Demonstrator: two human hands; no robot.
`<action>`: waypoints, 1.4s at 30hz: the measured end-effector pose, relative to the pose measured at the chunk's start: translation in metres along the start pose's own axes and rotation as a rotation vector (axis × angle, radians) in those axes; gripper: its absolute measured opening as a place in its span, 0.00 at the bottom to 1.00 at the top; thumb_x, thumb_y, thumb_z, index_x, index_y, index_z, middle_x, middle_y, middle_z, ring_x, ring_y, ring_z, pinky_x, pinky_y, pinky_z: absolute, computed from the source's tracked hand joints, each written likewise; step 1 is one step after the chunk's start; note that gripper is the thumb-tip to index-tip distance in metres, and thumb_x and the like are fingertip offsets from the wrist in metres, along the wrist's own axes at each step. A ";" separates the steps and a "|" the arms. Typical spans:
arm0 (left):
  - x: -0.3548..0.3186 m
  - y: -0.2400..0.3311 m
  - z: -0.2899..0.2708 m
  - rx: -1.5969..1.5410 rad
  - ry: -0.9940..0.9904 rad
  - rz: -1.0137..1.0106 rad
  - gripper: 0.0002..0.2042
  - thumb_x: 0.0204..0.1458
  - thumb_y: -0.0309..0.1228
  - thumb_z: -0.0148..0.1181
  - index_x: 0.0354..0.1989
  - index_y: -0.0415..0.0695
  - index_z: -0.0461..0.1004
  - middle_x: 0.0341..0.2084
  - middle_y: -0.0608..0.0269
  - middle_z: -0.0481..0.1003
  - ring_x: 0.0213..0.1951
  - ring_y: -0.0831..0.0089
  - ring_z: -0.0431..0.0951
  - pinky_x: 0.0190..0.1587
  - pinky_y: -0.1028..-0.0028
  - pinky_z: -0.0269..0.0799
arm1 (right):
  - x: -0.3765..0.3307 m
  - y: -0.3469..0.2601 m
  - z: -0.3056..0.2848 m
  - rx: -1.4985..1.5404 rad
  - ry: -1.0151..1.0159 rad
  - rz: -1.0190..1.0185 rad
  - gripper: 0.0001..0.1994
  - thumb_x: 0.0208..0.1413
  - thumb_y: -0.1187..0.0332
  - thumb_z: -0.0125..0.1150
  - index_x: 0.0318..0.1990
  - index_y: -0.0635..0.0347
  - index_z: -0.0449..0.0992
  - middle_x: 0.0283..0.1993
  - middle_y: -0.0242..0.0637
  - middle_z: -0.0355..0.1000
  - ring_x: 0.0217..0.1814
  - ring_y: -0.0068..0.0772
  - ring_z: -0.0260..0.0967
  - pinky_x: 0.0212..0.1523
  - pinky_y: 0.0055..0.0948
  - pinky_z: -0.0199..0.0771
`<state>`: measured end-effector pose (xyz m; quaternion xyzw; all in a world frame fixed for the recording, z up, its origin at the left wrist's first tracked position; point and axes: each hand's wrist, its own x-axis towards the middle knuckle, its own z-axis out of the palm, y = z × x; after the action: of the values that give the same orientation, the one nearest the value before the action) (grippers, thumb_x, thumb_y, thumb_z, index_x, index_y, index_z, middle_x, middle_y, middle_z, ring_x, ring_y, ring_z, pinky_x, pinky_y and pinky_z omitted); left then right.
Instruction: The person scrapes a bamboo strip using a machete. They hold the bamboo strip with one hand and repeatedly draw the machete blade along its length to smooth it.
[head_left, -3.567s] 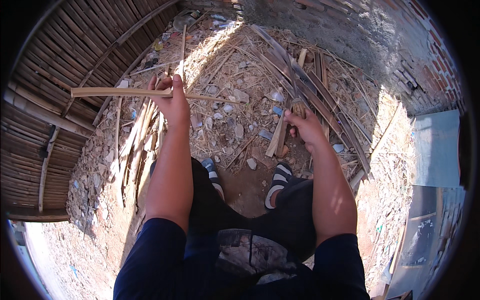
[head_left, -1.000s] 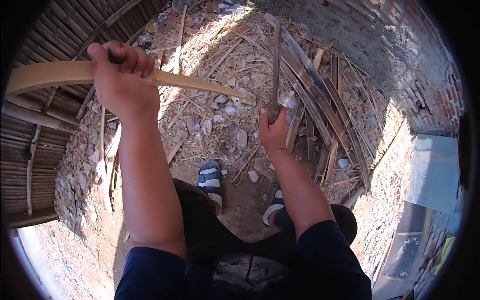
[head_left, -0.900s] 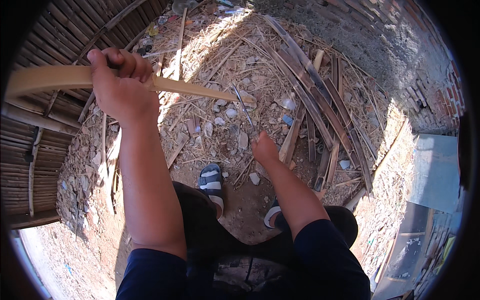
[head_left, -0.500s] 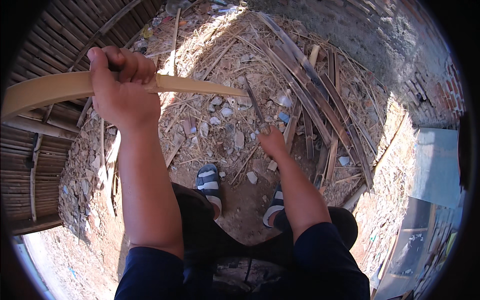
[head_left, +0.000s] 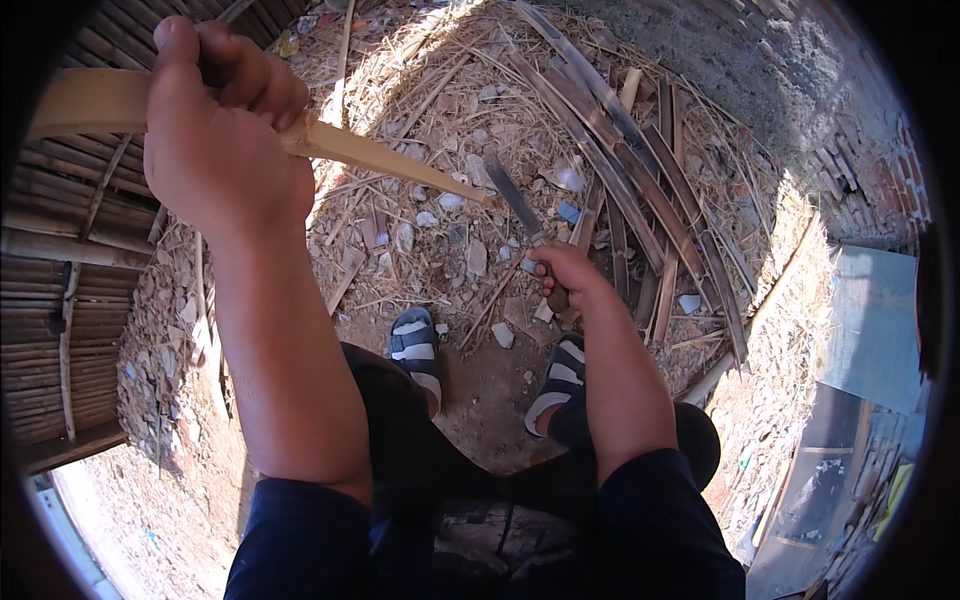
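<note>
My left hand [head_left: 225, 130] is raised close to the camera and grips a long pale bamboo strip [head_left: 390, 160] that runs from the upper left down to the right. Lower down, my right hand [head_left: 565, 275] is closed on the handle of a long knife [head_left: 515, 200]. The blade points up and to the left, and its tip lies near the far end of the strip. Both my feet, in striped sandals [head_left: 415, 345], rest on the dirt below my hands.
Split bamboo slats [head_left: 640, 170] and dry shavings litter the ground ahead. A stack of bamboo poles [head_left: 60, 240] lies at the left. A brick wall [head_left: 880, 180] and a grey sheet [head_left: 875, 320] stand at the right.
My left hand lifted the bamboo strip up toward the camera. My right hand left the slats on the ground and now holds the knife with its blade angled up toward the strip.
</note>
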<state>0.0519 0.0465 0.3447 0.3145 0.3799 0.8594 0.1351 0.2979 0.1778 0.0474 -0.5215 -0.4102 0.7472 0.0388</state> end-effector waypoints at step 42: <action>-0.014 -0.017 -0.016 0.007 -0.013 -0.039 0.15 0.63 0.36 0.50 0.23 0.47 0.58 0.14 0.70 0.51 0.19 0.75 0.52 0.27 0.70 0.55 | -0.012 0.044 0.048 0.524 0.150 -0.087 0.07 0.57 0.68 0.61 0.37 0.60 0.70 0.24 0.29 0.67 0.20 0.26 0.64 0.21 0.30 0.62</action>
<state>0.0525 0.0427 0.3177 0.3130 0.3880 0.8532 0.1534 0.2805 0.1152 0.0339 -0.5295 -0.2210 0.7846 0.2349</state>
